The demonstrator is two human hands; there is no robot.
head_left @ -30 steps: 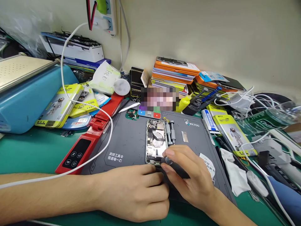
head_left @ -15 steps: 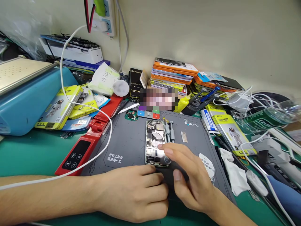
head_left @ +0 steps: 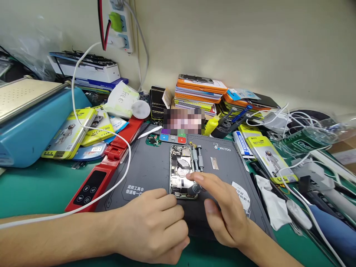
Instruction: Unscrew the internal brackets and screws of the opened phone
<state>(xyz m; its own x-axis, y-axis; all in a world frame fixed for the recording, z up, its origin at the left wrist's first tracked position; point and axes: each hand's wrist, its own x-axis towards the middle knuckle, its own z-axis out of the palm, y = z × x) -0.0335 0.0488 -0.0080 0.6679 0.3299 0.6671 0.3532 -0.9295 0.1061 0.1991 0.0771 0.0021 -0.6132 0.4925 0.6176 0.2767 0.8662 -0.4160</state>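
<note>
An opened smartphone (head_left: 174, 181) lies on the grey work mat with its circuit board and inner parts showing. My right hand (head_left: 225, 207) reaches over its lower right side, index finger stretched toward the inner parts and thumb held apart. Whether that fingertip touches, I cannot tell. A grey round-ended piece (head_left: 194, 189) sits at the phone's lower right corner beneath the fingers. Two grey screwdrivers (head_left: 200, 157) lie along the phone's right side. In front of its lower left corner, my left hand (head_left: 151, 224) is curled into a fist; nothing sticks out of it.
A red tool with a button panel (head_left: 90, 189) lies left, crossed by a white cable (head_left: 128, 155). Yellow battery boxes (head_left: 69, 133) are on both sides. Behind stand stacked orange cases (head_left: 200, 87) and a yellow bottle (head_left: 211, 124). A plastic bottle (head_left: 306, 139) lies right.
The view has tilted slightly upward. My left hand has shifted left relative to the phone, its fingers curled more. My right hand keeps nearly the same place over the phone.
</note>
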